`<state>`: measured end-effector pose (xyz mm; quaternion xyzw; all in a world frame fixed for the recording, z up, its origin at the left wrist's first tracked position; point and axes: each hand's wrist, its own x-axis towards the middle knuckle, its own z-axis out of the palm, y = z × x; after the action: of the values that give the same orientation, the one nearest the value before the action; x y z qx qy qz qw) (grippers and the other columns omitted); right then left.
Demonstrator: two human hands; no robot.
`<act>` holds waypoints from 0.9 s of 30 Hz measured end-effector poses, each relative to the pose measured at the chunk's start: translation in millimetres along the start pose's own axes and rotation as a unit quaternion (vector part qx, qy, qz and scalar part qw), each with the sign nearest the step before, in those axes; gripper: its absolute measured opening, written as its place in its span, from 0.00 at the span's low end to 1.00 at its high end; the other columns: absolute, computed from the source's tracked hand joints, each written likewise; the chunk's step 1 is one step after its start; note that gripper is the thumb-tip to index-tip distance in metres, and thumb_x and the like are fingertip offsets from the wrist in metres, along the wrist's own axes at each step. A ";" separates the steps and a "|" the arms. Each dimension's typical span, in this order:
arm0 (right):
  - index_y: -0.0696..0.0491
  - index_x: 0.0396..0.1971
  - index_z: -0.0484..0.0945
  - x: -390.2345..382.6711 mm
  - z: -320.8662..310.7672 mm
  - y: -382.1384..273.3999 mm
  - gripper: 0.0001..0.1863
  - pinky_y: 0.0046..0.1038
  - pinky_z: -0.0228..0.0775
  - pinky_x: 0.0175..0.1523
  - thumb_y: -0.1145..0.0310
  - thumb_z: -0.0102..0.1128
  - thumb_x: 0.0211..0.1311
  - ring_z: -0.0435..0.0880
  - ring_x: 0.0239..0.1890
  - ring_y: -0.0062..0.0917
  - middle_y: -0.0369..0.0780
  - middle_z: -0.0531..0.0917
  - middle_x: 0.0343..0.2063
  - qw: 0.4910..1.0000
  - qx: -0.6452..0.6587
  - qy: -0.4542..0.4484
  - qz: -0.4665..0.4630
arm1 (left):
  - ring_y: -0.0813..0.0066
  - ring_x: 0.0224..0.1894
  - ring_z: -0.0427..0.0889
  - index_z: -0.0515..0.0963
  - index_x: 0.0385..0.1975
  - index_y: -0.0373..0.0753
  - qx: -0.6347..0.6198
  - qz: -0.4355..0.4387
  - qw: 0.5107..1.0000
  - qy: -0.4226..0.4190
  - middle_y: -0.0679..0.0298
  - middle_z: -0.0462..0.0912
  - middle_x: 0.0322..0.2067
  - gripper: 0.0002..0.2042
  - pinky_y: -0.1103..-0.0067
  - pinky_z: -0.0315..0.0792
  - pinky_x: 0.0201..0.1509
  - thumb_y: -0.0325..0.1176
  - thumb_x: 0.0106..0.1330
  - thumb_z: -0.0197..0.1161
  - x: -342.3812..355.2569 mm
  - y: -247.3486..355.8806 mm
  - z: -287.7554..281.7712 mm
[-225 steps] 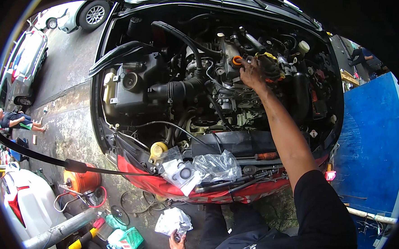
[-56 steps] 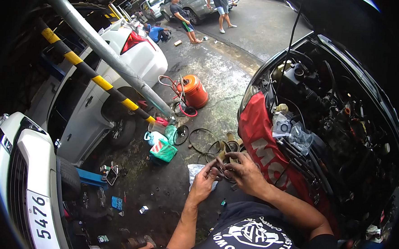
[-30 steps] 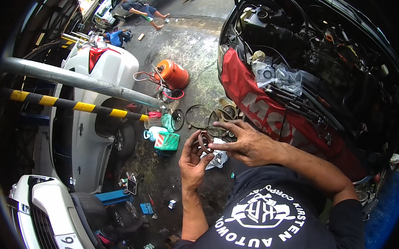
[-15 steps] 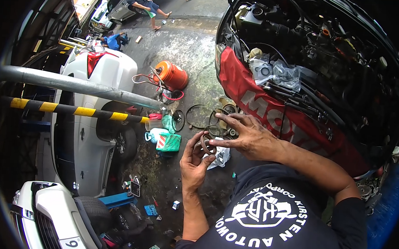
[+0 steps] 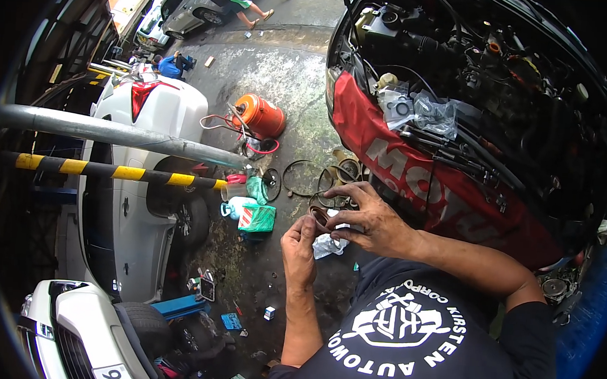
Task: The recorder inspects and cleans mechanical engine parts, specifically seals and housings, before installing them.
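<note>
Left hand [image 5: 299,254], in the head view's lower middle, pinches a brown ring [image 5: 318,216] between thumb and fingers, near the frame's centre. Right hand [image 5: 384,227] has its fingertips at the ring's right side; whether they grip it, I cannot tell. Clear plastic [image 5: 329,246] shows just below; an open engine bay [image 5: 454,57] fills the upper right.

You are getting daylight that is falling brightest on the concrete floor [image 5: 299,79] toward the top, while the engine bay [image 5: 454,74] is sinking into shadow. Clear plastic bags [image 5: 435,119] are glinting, the brown ring [image 5: 320,216] is looking soft, and fisheye distortion is curving edges toward a black rim.
</note>
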<state>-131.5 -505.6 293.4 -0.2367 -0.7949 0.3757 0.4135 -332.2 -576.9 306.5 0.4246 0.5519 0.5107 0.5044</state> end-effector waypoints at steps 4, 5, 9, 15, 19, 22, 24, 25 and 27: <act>0.49 0.38 0.86 0.6 1.2 2.1 0.13 0.40 0.62 0.64 0.60 0.71 0.56 0.68 0.62 0.37 0.41 0.74 0.55 0.989 0.092 -0.010 0.118 | 0.69 0.50 0.80 0.73 0.56 0.30 -0.033 -0.021 0.999 0.024 0.58 0.80 0.47 0.23 0.74 0.76 0.54 0.40 0.68 0.65 -1.8 -1.0 21.8; 0.51 0.38 0.86 1.0 -0.2 6.7 0.13 0.38 0.63 0.64 0.59 0.70 0.57 0.70 0.61 0.36 0.41 0.75 0.55 0.968 0.173 -0.030 0.182 | 0.68 0.51 0.79 0.72 0.58 0.32 0.047 0.048 0.997 0.031 0.57 0.75 0.54 0.23 0.72 0.76 0.56 0.33 0.65 0.67 -5.4 7.9 34.0; 0.55 0.38 0.86 1.2 -5.0 10.5 0.17 0.33 0.64 0.63 0.56 0.69 0.59 0.73 0.59 0.32 0.42 0.76 0.54 0.898 0.337 -0.053 0.279 | 0.68 0.55 0.77 0.66 0.65 0.40 0.255 0.151 0.955 -0.013 0.60 0.66 0.64 0.36 0.71 0.76 0.60 0.17 0.54 0.70 -3.4 5.4 24.5; 0.39 0.56 0.81 -3.3 -8.4 -0.2 0.19 0.44 0.59 0.68 0.54 0.60 0.67 0.61 0.68 0.43 0.48 0.64 0.66 0.965 0.199 -0.098 0.141 | 0.67 0.59 0.76 0.63 0.66 0.33 0.035 0.117 0.992 0.008 0.53 0.73 0.60 0.32 0.72 0.74 0.61 0.18 0.61 0.66 -3.3 13.4 17.9; 0.21 0.62 0.71 2.3 -16.8 10.8 0.23 0.53 0.51 0.72 0.53 0.58 0.68 0.58 0.69 0.50 0.48 0.51 0.72 0.993 -0.055 -0.105 0.003 | 0.64 0.60 0.75 0.63 0.66 0.33 -0.027 0.123 0.992 -0.014 0.51 0.73 0.61 0.33 0.71 0.71 0.64 0.27 0.62 0.69 -2.2 15.8 10.6; 0.22 0.62 0.71 -1.1 -15.1 5.3 0.23 0.53 0.51 0.72 0.53 0.58 0.67 0.58 0.69 0.49 0.48 0.51 0.72 0.992 0.019 -0.122 0.009 | 0.64 0.62 0.74 0.62 0.66 0.32 -0.017 0.153 0.988 -0.023 0.53 0.71 0.63 0.32 0.71 0.71 0.65 0.20 0.62 0.66 -0.5 19.1 8.4; 0.22 0.63 0.71 -1.5 -16.3 4.2 0.23 0.53 0.50 0.72 0.52 0.57 0.68 0.57 0.69 0.50 0.48 0.51 0.72 0.993 0.012 -0.119 0.012 | 0.64 0.62 0.74 0.62 0.66 0.32 -0.012 0.160 0.987 -0.029 0.53 0.70 0.63 0.32 0.70 0.71 0.65 0.20 0.62 0.66 -0.1 18.6 7.3; 0.22 0.63 0.71 -1.8 -17.3 3.7 0.23 0.53 0.49 0.73 0.52 0.56 0.68 0.57 0.70 0.50 0.47 0.51 0.72 0.993 0.005 -0.116 0.015 | 0.64 0.62 0.74 0.62 0.66 0.32 -0.007 0.168 0.985 -0.035 0.53 0.70 0.63 0.32 0.70 0.70 0.66 0.20 0.62 0.67 0.1 18.1 7.6; 0.23 0.63 0.71 1.7 -20.5 3.6 0.23 0.52 0.48 0.73 0.52 0.55 0.69 0.55 0.71 0.50 0.47 0.52 0.72 0.995 -0.001 -0.096 0.029 | 0.64 0.62 0.73 0.62 0.66 0.32 -0.020 0.160 0.986 -0.037 0.53 0.70 0.63 0.32 0.70 0.70 0.66 0.20 0.62 0.67 -0.1 19.8 11.0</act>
<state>-115.0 -494.1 299.1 -0.2233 -0.8238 0.4080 0.3242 -322.2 -573.1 326.5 0.5161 0.4477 0.5798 0.4440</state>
